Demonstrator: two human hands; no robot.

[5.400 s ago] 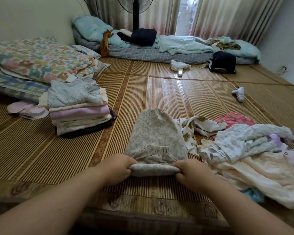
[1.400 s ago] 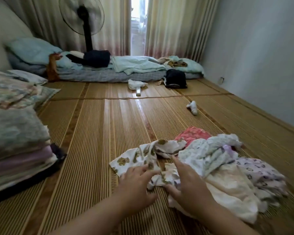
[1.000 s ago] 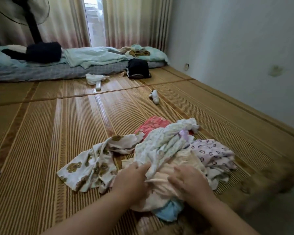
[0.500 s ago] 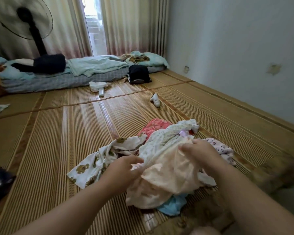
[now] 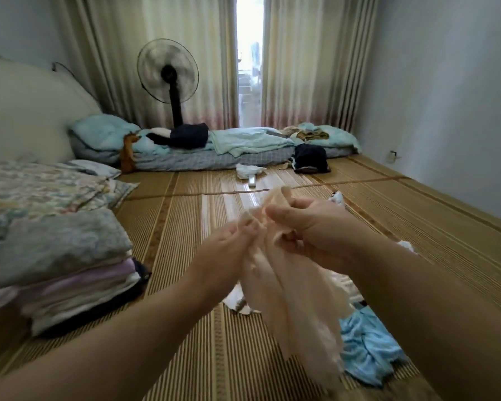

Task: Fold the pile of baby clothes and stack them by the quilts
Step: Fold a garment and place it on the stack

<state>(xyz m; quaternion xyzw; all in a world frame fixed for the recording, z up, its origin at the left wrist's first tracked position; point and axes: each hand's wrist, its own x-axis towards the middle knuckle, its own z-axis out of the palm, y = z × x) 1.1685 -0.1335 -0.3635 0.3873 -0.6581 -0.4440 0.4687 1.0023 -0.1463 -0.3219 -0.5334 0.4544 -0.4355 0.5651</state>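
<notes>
Peach garment (image 5: 289,308) now clear of pile (image 5: 365,345)

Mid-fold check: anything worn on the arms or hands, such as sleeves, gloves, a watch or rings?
Nothing shows. Both forearms are bare to the frame's edge, with no sleeve in view. The left hand and right hand wear no gloves. No watch, bracelet or ring is visible, though blur could hide small ones.

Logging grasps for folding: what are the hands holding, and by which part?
Left hand and right hand pinch the peach garment at its bunched top edge; the rest hangs loose.
</notes>
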